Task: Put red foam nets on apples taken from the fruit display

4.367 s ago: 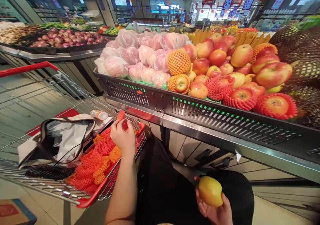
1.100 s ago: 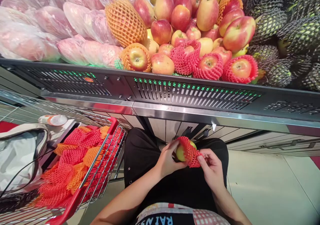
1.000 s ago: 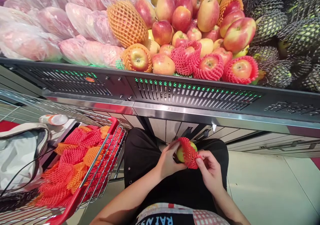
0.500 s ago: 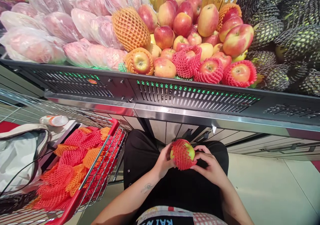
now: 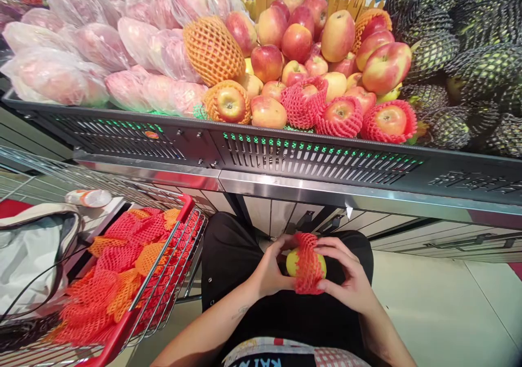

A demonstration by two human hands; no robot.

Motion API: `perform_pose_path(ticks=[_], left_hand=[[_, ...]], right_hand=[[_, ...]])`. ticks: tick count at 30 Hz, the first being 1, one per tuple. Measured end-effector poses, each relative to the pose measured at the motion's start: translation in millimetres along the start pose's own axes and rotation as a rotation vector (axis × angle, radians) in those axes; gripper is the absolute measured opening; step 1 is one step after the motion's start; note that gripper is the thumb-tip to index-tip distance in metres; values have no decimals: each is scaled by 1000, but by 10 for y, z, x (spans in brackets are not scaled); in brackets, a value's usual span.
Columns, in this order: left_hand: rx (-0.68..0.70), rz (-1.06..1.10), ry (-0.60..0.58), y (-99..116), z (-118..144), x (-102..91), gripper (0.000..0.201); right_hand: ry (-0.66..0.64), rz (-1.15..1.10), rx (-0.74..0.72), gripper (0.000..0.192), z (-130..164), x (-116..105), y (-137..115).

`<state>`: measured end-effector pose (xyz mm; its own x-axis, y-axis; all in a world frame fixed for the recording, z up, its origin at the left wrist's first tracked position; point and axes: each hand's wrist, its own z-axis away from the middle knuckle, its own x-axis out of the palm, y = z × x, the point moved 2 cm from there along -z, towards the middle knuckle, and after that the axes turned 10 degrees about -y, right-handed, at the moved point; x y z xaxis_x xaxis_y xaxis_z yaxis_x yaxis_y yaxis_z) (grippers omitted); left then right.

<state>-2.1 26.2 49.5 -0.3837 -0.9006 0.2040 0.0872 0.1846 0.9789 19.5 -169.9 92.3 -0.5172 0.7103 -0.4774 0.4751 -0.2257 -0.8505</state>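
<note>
Above my lap, a yellow-green apple [image 5: 291,262] sits between my hands, with a red foam net sleeve [image 5: 308,269] wrapped around its middle like a band. My left hand [image 5: 274,266] curves around the apple's left side, its fingers at the top and thumb low by the net. On the other side my right hand [image 5: 346,272] grips with its fingertips at the upper right edge of the sleeve and its thumb at the lower right. Yellow skin shows on both sides of the net. The apple's underside is hidden.
Ahead, a black display rack [image 5: 326,157] holds red-yellow apples [image 5: 267,62], bagged pink fruit [image 5: 101,43] and dark-netted green fruit [image 5: 432,51]. At left stands a shopping cart [image 5: 122,329] with red and orange foam nets [image 5: 118,258] and a white bag [image 5: 32,258].
The apple and its net have turned and come slightly lower and to the right. The net now forms a narrower upright band. Both hands have shifted around it.
</note>
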Motion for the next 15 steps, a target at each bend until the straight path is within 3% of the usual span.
perform_pose_path(ticks=[3, 5, 7, 8, 11, 15], left_hand=[[-24, -20, 22, 32, 0, 10, 68], [-41, -25, 43, 34, 8, 15, 68], [-49, -11, 44, 46, 16, 27, 67], [-49, -5, 36, 58, 17, 34, 66], [-43, -42, 13, 106, -1, 42, 67], [-111, -246, -29, 134, -60, -5, 63]], right_hand=[[95, 107, 8, 50, 8, 2, 10], [126, 22, 35, 83, 29, -6, 33], [12, -118, 83, 119, 41, 11, 59], [-64, -147, 112, 126, 43, 27, 67], [-140, -51, 155, 105, 24, 83, 85], [2, -68, 127, 80, -43, 253, 165]])
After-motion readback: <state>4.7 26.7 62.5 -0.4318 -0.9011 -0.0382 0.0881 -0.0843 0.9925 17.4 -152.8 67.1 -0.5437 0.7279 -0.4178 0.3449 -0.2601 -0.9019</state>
